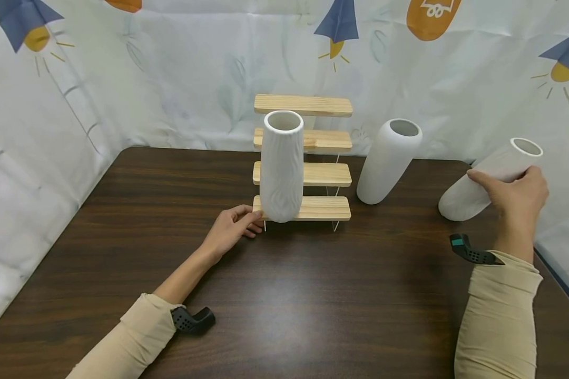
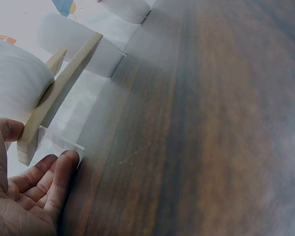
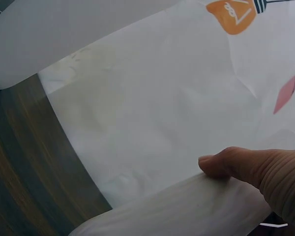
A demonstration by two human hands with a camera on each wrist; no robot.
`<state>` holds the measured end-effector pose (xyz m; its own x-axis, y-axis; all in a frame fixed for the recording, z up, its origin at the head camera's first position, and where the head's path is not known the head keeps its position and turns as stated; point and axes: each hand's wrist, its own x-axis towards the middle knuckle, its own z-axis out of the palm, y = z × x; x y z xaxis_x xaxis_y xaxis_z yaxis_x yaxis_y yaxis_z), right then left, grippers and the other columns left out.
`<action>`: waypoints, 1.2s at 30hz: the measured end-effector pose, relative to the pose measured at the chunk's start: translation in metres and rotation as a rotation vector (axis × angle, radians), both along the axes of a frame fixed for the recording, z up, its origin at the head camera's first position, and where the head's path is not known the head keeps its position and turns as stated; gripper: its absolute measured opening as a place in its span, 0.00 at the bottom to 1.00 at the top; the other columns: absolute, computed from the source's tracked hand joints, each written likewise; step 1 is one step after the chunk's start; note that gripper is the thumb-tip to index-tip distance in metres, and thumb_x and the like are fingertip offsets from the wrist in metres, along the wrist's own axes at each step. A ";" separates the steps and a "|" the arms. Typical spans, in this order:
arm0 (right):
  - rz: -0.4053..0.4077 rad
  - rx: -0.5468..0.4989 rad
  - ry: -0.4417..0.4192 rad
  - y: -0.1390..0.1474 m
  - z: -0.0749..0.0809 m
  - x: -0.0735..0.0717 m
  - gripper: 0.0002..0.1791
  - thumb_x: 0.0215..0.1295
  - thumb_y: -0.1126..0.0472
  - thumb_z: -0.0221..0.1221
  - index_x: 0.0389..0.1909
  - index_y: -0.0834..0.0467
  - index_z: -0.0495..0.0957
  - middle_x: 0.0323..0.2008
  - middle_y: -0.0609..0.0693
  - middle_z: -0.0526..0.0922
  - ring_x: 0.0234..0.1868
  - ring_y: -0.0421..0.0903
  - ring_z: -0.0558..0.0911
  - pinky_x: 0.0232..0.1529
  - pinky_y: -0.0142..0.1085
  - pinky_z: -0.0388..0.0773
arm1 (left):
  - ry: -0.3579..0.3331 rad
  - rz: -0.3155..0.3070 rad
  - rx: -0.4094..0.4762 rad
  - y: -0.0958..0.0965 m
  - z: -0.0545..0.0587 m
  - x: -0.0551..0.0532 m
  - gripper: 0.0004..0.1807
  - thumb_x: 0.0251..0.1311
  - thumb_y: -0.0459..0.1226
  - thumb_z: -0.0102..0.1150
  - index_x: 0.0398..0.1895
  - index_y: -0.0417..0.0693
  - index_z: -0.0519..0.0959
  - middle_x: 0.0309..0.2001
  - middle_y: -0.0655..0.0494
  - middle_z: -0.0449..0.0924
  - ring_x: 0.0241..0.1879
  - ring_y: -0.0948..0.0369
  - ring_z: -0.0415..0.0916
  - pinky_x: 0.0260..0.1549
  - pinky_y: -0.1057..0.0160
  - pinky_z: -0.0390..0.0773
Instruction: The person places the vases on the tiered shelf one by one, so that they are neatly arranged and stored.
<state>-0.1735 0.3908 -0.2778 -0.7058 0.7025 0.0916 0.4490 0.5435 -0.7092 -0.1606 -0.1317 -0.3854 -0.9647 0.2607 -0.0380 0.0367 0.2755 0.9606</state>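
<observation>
A tiered display stand (image 1: 324, 209) with pale wooden boards on thin clear supports stands toward the back of the table. On its lowest board is a ribbed white vase (image 1: 282, 168), upright with its mouth up. My left hand (image 1: 232, 227) holds the left end of that board; in the left wrist view the thumb (image 2: 12, 129) touches the board's end while the other fingers curl below it. At the far right, my right hand (image 1: 517, 197) grips another white vase (image 1: 464, 197) around its upper body. The right wrist view shows the thumb (image 3: 226, 162) across its side.
Between the stand and the right hand, a smooth white vase (image 1: 389, 160) stands on the dark wooden table (image 1: 275, 300). A pale patterned cloth (image 1: 185, 73) hangs behind the table and along its sides.
</observation>
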 end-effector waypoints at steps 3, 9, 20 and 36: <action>-0.003 0.012 0.010 -0.001 0.000 0.000 0.29 0.49 0.38 0.73 0.40 0.37 0.62 0.39 0.36 0.66 0.35 0.28 0.61 0.36 0.26 0.64 | -0.002 0.000 -0.001 0.000 0.000 0.000 0.21 0.76 0.49 0.54 0.54 0.40 0.80 0.46 0.45 0.87 0.43 0.54 0.85 0.42 0.61 0.85; -0.001 0.019 0.041 -0.003 -0.002 0.000 0.27 0.49 0.40 0.74 0.37 0.38 0.64 0.35 0.34 0.66 0.33 0.27 0.61 0.34 0.26 0.64 | 0.001 -0.005 0.006 0.000 0.000 0.000 0.21 0.76 0.49 0.54 0.54 0.40 0.80 0.46 0.44 0.86 0.44 0.53 0.85 0.42 0.61 0.85; 0.076 -0.022 0.121 -0.010 0.000 -0.002 0.26 0.47 0.45 0.78 0.36 0.37 0.69 0.31 0.29 0.70 0.31 0.26 0.68 0.34 0.25 0.67 | 0.013 -0.016 0.009 0.001 -0.001 0.000 0.21 0.76 0.49 0.54 0.54 0.39 0.81 0.45 0.44 0.86 0.43 0.53 0.85 0.42 0.61 0.85; 0.112 -0.024 0.252 -0.031 0.015 0.000 0.26 0.46 0.51 0.80 0.40 0.31 0.73 0.32 0.23 0.72 0.34 0.22 0.73 0.38 0.23 0.69 | 0.016 -0.008 0.002 0.000 -0.001 0.000 0.21 0.76 0.48 0.53 0.54 0.39 0.81 0.45 0.44 0.86 0.43 0.53 0.85 0.42 0.61 0.85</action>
